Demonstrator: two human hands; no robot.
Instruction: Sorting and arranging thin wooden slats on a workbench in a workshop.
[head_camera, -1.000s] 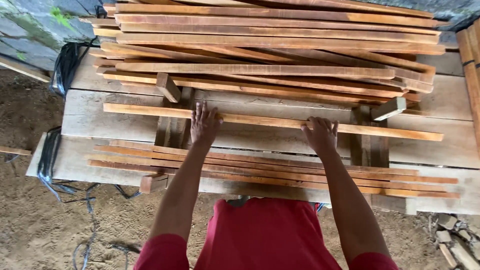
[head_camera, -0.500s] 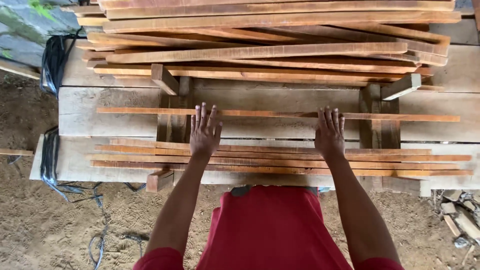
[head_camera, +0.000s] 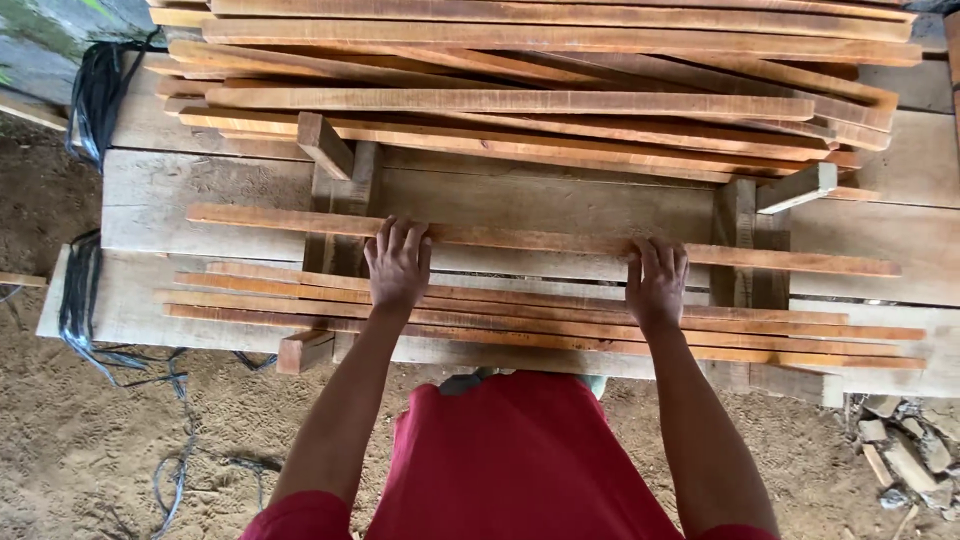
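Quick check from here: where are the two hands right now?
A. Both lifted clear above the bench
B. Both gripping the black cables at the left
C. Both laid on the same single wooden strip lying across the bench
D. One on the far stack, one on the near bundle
C: the left hand and the right hand both rest with fingers on the single wooden strip, which lies apart from the far stack and the near bundle.

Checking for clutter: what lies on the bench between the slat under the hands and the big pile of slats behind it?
In the head view, only bare bench plank lies between the slat and the pile, crossed by two upright wooden blocks.
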